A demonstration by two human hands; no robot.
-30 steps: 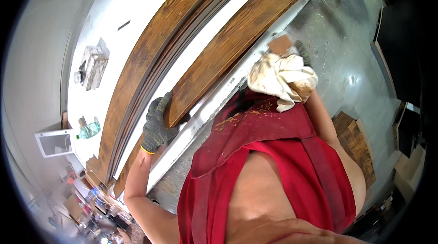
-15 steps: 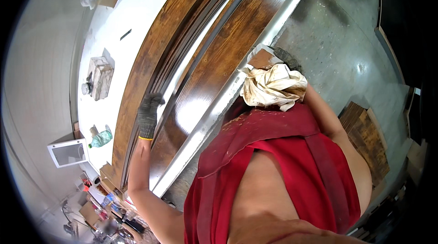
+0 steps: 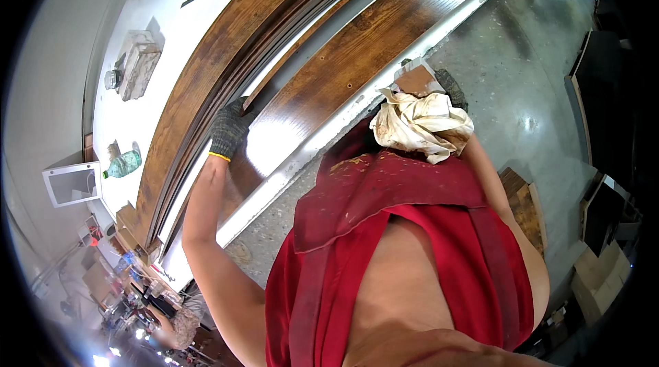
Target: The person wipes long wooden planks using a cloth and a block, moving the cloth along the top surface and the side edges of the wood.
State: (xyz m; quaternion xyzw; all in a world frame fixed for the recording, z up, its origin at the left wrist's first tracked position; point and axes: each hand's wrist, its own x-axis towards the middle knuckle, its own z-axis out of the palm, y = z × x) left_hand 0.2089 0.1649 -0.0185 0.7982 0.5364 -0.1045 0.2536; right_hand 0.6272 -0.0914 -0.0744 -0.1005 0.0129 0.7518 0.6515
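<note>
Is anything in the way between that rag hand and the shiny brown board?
Nothing visible. The right hand holds the stained rag beside the table's white edge; the glossy board lies just past it. The gloved left hand already rests on the board.

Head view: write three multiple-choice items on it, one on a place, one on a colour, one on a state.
1. Where does the left hand rest?
A. on the stained board
B. on the floor
C. on the green bottle

2. What colour is the apron?
A. blue
B. red
C. white

3. How is the rag?
A. folded flat
B. hung on a hook
C. bunched in the right hand

Key: 1 A, the gloved hand lies on the board's near end. 2 B, the cloth over the chest is red. 3 C, the crumpled, stained rag sits under the gloved fingers.
</note>
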